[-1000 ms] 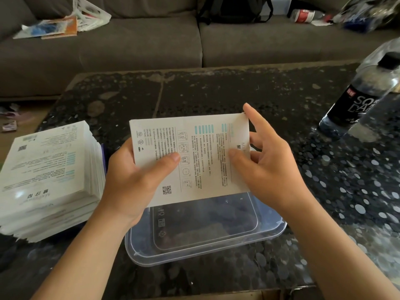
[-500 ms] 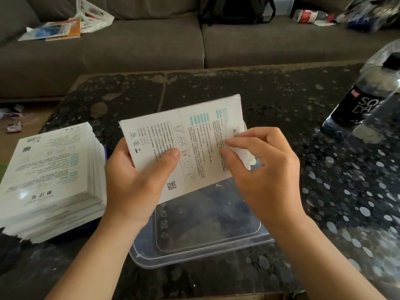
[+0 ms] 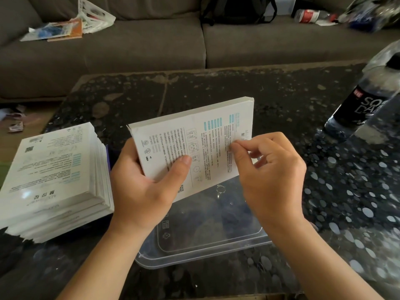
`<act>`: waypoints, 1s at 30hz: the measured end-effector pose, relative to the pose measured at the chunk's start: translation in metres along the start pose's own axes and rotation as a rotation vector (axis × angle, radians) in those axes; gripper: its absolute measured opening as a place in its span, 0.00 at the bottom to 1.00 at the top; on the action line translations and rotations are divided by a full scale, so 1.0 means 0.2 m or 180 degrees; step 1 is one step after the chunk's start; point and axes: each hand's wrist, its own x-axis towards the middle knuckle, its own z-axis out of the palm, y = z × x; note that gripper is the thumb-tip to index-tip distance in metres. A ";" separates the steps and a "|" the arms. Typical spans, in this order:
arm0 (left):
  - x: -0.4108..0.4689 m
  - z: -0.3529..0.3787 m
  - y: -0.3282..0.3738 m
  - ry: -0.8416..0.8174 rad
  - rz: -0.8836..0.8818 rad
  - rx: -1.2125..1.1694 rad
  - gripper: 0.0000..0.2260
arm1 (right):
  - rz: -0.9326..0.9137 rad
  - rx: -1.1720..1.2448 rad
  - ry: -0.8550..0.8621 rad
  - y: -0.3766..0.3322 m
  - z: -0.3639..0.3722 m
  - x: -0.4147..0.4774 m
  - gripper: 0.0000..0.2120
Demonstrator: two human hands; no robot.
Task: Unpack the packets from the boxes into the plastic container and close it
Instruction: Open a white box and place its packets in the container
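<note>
Flat white printed cardboard box [image 3: 201, 131] is in the air at near centre, over the clear plastic container [image 3: 194, 259]. Left hand [image 3: 142, 191] grips its left end, thumb on front, other fingers behind. Right hand [image 3: 275, 169] pinches the right edge w/ thumb and forefinger, probably a flap; view is not clear there. Box looks light, thin, stiff but dentable: hold by edges, not faces.

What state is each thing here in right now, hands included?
box: held tilted above the plastic container, a hand at each end.
left hand: grips the box.
right hand: pinches the box's right end.
plastic container: lidless, no packets inside.
stack of boxes: piled, untouched.
bottle: capped.
</note>
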 end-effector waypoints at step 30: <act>0.05 -0.05 -0.06 -0.0197 -0.0891 -0.0312 0.19 | 0.1087 0.0638 -0.0929 -0.02 -0.05 0.09 0.08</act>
